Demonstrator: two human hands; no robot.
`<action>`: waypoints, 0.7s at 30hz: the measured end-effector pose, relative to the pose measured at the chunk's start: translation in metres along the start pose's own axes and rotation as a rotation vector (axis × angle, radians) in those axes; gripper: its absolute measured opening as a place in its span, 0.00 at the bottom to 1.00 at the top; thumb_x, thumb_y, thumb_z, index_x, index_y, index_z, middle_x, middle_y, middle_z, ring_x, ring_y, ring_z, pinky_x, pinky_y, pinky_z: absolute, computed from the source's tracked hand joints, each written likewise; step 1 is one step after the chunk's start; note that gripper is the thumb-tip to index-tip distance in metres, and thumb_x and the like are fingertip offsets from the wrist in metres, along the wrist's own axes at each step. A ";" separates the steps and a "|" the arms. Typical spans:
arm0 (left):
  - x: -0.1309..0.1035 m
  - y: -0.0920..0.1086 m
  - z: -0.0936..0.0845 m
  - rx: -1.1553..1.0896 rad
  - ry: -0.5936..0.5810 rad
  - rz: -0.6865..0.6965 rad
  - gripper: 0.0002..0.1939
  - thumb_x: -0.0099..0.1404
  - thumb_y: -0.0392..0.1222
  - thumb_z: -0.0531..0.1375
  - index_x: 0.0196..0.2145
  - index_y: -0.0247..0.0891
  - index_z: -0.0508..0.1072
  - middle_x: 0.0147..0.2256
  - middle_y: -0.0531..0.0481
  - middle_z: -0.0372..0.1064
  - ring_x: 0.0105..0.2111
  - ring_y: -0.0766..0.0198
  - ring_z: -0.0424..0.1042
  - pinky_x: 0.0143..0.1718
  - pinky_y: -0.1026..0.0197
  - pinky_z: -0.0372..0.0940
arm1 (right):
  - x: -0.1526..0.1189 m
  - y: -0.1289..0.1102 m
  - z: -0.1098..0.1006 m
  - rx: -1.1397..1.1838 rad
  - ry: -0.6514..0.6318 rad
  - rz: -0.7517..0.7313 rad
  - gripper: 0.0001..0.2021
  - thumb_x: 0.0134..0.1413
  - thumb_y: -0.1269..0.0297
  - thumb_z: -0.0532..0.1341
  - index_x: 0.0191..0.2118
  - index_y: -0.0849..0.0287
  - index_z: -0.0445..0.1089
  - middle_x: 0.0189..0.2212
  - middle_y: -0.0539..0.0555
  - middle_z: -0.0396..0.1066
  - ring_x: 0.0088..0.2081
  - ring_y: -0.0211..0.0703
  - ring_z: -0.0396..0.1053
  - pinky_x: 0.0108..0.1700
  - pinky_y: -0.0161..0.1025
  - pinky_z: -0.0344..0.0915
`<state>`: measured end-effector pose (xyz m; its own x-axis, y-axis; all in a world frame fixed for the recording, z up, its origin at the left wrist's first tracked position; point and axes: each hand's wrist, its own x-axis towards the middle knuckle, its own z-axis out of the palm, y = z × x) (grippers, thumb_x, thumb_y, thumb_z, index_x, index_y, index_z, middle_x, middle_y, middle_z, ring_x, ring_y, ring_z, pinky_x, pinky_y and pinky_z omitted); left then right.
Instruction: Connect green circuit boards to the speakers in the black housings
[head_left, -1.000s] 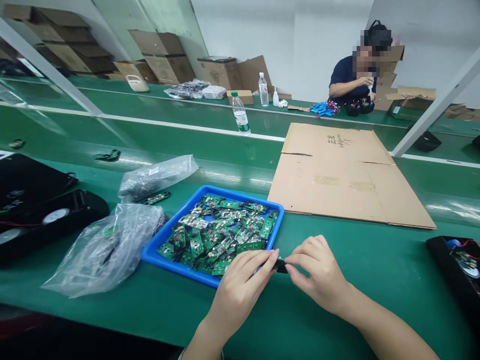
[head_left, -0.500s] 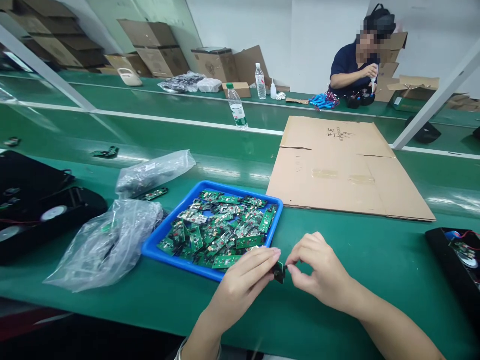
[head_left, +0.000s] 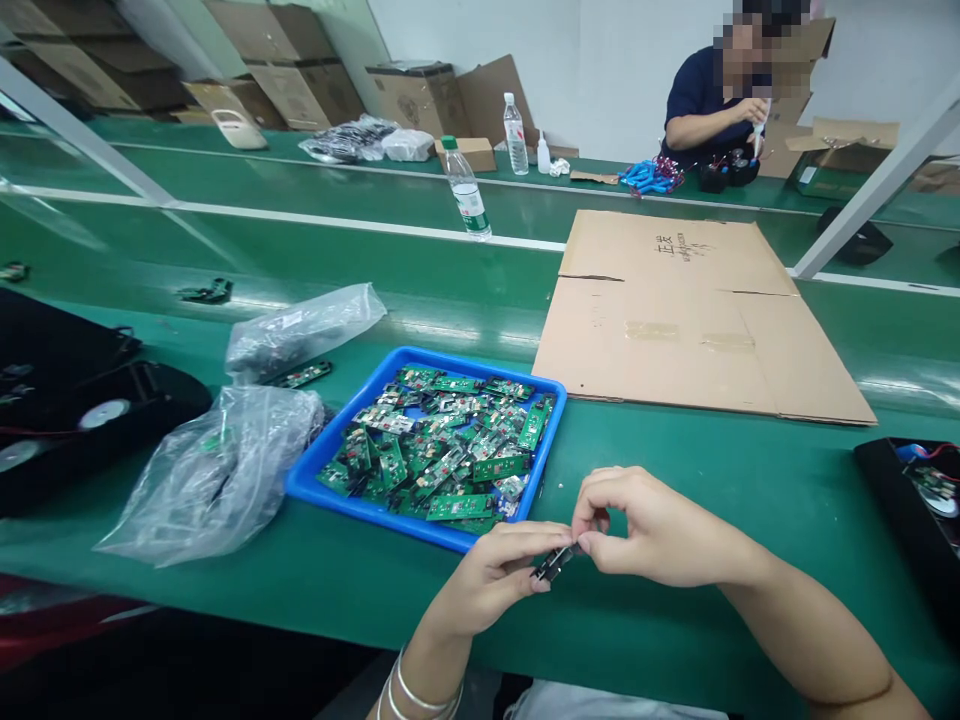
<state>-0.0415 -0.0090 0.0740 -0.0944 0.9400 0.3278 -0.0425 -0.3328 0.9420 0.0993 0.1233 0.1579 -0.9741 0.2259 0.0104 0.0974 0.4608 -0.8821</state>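
In front of the tray's near right corner, my left hand (head_left: 501, 578) grips a small circuit board (head_left: 553, 565) between thumb and fingers. The board is tilted, with dark parts along its visible edge. My right hand (head_left: 634, 525) pinches at the board's far right end, thumb and forefinger pressed together; whether a separate small part sits between those fingertips is hidden. Just beyond my hands stands the blue tray (head_left: 330, 497), heaped with green circuit boards (head_left: 442, 465) lying at many angles.
Clear plastic bags (head_left: 217, 480) lie left of the tray, beside a black casing (head_left: 150, 410). A flattened cardboard sheet (head_left: 697, 330) lies at back right. Another black casing (head_left: 911, 520) sits at the right edge. Across the bench, a person (head_left: 712, 100) works near a water bottle (head_left: 466, 195).
The circuit board has turned in my left hand and now points down toward the left. My right hand has closed in on its end. The whole view has shifted slightly.
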 end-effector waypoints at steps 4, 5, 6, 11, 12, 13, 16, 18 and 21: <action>0.002 -0.001 0.001 0.005 -0.005 0.023 0.16 0.59 0.42 0.61 0.46 0.51 0.73 0.39 0.49 0.76 0.39 0.61 0.74 0.41 0.62 0.68 | -0.001 -0.003 -0.004 -0.101 -0.003 -0.003 0.07 0.45 0.80 0.59 0.25 0.61 0.64 0.23 0.46 0.63 0.28 0.33 0.60 0.34 0.31 0.55; 0.003 -0.001 0.001 0.022 -0.002 0.029 0.16 0.59 0.42 0.61 0.47 0.51 0.72 0.39 0.48 0.76 0.40 0.61 0.73 0.41 0.62 0.68 | -0.002 -0.004 -0.004 -0.137 0.005 -0.004 0.07 0.45 0.80 0.59 0.25 0.61 0.64 0.23 0.46 0.63 0.29 0.33 0.60 0.34 0.32 0.55; 0.003 -0.001 0.001 0.041 0.000 0.033 0.17 0.59 0.42 0.61 0.47 0.51 0.72 0.39 0.48 0.76 0.40 0.61 0.73 0.41 0.62 0.68 | -0.003 -0.004 -0.004 -0.172 0.013 -0.005 0.07 0.46 0.79 0.59 0.25 0.61 0.64 0.23 0.46 0.64 0.29 0.34 0.60 0.35 0.32 0.55; 0.002 -0.006 0.003 0.064 0.023 0.038 0.18 0.59 0.41 0.61 0.48 0.52 0.71 0.39 0.48 0.75 0.38 0.61 0.72 0.40 0.62 0.67 | -0.006 -0.009 -0.003 -0.334 0.005 -0.030 0.06 0.49 0.77 0.58 0.27 0.60 0.64 0.25 0.47 0.65 0.30 0.35 0.60 0.36 0.35 0.53; 0.001 -0.007 0.004 0.060 0.029 0.034 0.17 0.59 0.42 0.61 0.48 0.52 0.71 0.39 0.48 0.75 0.38 0.61 0.72 0.39 0.61 0.67 | -0.006 -0.010 -0.003 -0.368 -0.001 -0.035 0.05 0.50 0.76 0.58 0.27 0.60 0.64 0.25 0.48 0.65 0.30 0.35 0.60 0.36 0.36 0.53; 0.001 -0.008 0.005 0.056 0.036 0.026 0.17 0.59 0.42 0.61 0.47 0.51 0.72 0.39 0.47 0.75 0.37 0.61 0.72 0.39 0.61 0.67 | -0.006 -0.011 -0.002 -0.402 -0.006 -0.040 0.05 0.51 0.75 0.57 0.27 0.61 0.64 0.25 0.48 0.66 0.30 0.36 0.60 0.36 0.36 0.53; -0.001 -0.009 0.007 0.061 0.070 -0.036 0.16 0.58 0.46 0.62 0.45 0.47 0.74 0.38 0.45 0.75 0.37 0.59 0.72 0.39 0.59 0.68 | -0.008 -0.013 0.000 -0.511 0.028 -0.075 0.05 0.52 0.74 0.57 0.27 0.61 0.65 0.26 0.49 0.67 0.30 0.37 0.60 0.35 0.37 0.52; -0.002 -0.009 0.008 0.062 0.091 -0.086 0.16 0.57 0.47 0.62 0.44 0.46 0.75 0.38 0.44 0.75 0.38 0.58 0.72 0.41 0.57 0.68 | -0.010 -0.012 0.003 -0.577 0.079 -0.120 0.05 0.52 0.75 0.58 0.27 0.61 0.65 0.25 0.50 0.67 0.30 0.37 0.60 0.34 0.38 0.52; -0.003 -0.008 0.010 0.027 0.114 -0.134 0.16 0.56 0.48 0.63 0.43 0.46 0.75 0.38 0.44 0.75 0.39 0.58 0.72 0.42 0.57 0.67 | -0.013 -0.009 0.007 -0.648 0.141 -0.183 0.05 0.53 0.74 0.57 0.28 0.61 0.65 0.25 0.50 0.67 0.30 0.37 0.59 0.34 0.38 0.52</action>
<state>-0.0305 -0.0086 0.0659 -0.2019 0.9608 0.1902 -0.0352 -0.2012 0.9789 0.1097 0.1097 0.1626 -0.9550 0.1850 0.2320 0.0792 0.9124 -0.4016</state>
